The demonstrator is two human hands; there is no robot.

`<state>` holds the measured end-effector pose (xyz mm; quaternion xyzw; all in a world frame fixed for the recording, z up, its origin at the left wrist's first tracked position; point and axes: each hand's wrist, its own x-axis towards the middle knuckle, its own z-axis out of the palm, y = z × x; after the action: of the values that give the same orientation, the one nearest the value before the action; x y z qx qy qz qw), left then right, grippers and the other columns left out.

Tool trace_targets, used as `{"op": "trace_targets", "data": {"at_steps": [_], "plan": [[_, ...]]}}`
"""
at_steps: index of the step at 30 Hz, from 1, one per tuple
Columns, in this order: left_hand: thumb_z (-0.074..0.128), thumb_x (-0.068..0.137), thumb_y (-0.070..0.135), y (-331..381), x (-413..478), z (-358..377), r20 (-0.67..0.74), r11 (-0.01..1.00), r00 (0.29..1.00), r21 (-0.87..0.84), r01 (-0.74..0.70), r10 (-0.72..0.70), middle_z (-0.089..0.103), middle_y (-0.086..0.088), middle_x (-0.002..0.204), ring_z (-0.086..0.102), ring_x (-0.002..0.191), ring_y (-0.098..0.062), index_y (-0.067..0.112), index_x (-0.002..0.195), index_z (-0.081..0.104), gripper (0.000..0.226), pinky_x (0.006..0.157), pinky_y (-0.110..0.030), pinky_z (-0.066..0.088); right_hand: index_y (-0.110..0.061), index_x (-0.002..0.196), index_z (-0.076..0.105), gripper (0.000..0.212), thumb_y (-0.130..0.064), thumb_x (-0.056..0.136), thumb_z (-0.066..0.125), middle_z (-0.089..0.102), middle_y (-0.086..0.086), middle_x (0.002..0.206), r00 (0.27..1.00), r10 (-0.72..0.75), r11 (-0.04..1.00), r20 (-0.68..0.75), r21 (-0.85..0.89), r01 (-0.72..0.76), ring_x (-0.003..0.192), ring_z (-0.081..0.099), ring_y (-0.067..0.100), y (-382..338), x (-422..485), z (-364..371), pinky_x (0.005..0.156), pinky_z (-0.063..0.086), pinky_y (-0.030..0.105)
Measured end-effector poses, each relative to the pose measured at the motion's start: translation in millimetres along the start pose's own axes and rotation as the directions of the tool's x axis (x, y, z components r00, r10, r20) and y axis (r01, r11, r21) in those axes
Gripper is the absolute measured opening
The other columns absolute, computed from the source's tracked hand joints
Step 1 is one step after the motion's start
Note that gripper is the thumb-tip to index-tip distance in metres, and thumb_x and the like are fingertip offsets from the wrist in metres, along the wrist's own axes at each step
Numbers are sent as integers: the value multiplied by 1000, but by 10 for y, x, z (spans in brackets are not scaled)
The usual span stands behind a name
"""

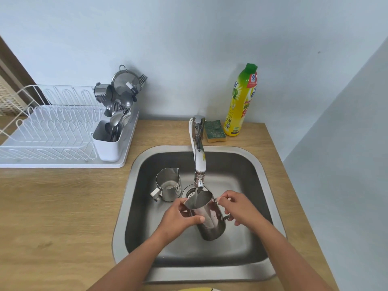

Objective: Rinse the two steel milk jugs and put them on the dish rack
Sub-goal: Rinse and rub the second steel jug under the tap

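Observation:
One steel milk jug (211, 222) is held over the sink (134, 206), tilted with its mouth under the tap (198, 156); a thin stream of water runs into it. My left hand (180, 217) grips its body from the left. My right hand (239, 206) holds its handle on the right. The second steel milk jug (168, 184) stands upright on the sink floor at the back left, handle toward me, untouched. The white dish rack (52, 131) sits on the counter to the left, its plate slots bare.
A cutlery holder (109, 143) full of spoons, forks and a strainer stands at the rack's right end. A sponge (214, 131) and a yellow dish-soap bottle (240, 101) stand behind the sink. A wall closes the right side.

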<state>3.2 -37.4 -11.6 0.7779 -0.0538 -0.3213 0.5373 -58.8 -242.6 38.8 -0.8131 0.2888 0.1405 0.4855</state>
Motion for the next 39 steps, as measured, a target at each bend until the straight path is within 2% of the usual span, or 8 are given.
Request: {"op": "trace_targets", "data": {"at_steps": [3, 7, 13, 15, 20, 25, 28, 39], "plan": [[92, 55, 13, 89, 40, 81, -7, 999, 999, 11, -50, 50, 70, -1, 111, 69, 99, -9, 26, 112, 50, 72, 91, -28, 55, -17, 85, 66, 13, -26, 90, 58, 61, 0, 71, 999, -54, 998, -3, 26, 54, 64, 55, 17, -43, -29, -71, 55, 46, 28], [92, 57, 22, 228, -11, 85, -156, 968, 965, 169, -183, 210, 62, 25, 105, 60, 96, 11, 44, 108, 45, 72, 79, -9, 47, -14, 79, 65, 15, -13, 92, 59, 62, 3, 82, 996, -87, 968, -33, 233, 92, 82, 59, 17, -16, 34, -27, 71, 55, 33], [88, 52, 45, 309, -56, -95, -197, 879, 930, 432, -202, 310, 57, 22, 114, 57, 103, -3, 40, 121, 45, 81, 87, -26, 49, -11, 85, 64, 18, -8, 98, 52, 64, 9, 89, 996, -54, 887, 66, 461, 17, 81, 61, 23, 72, 161, 126, 70, 59, 36], [87, 53, 47, 318, -63, -45, -184, 880, 941, 441, -177, 282, 55, 25, 112, 57, 104, -2, 41, 121, 44, 81, 83, -24, 47, -9, 84, 64, 19, -6, 98, 52, 62, 8, 84, 999, -22, 891, 31, 454, 6, 74, 58, 22, 78, 197, 80, 68, 58, 34], [89, 54, 43, 344, 11, -36, -252, 875, 905, 438, -209, 342, 59, 19, 120, 59, 108, -7, 38, 124, 45, 82, 92, -32, 53, -11, 85, 61, 19, -9, 99, 50, 63, 11, 95, 997, -72, 890, -9, 451, 68, 92, 61, 22, 79, 263, 115, 75, 59, 35], [86, 50, 56, 371, 2, -75, -228, 846, 911, 495, -196, 345, 61, 17, 116, 59, 105, -8, 38, 122, 45, 86, 93, -32, 54, -9, 84, 62, 19, -5, 99, 50, 63, 11, 88, 999, -50, 882, 21, 470, 34, 77, 59, 24, 14, 294, 42, 73, 58, 43], [89, 53, 45, 372, 1, -88, -261, 863, 898, 460, -208, 355, 61, 15, 118, 59, 105, -8, 36, 124, 46, 83, 94, -31, 53, -10, 87, 61, 18, -9, 100, 48, 63, 9, 88, 997, -70, 892, 11, 448, 58, 85, 61, 22, 21, 281, 128, 78, 59, 42], [86, 52, 49, 291, -50, -142, -200, 878, 934, 441, -185, 297, 60, 19, 116, 59, 106, -6, 36, 122, 48, 81, 93, -30, 51, -9, 89, 63, 18, -9, 100, 49, 67, 8, 89, 996, -22, 893, 82, 449, -18, 76, 60, 24, 82, 257, 184, 61, 60, 33]]}}
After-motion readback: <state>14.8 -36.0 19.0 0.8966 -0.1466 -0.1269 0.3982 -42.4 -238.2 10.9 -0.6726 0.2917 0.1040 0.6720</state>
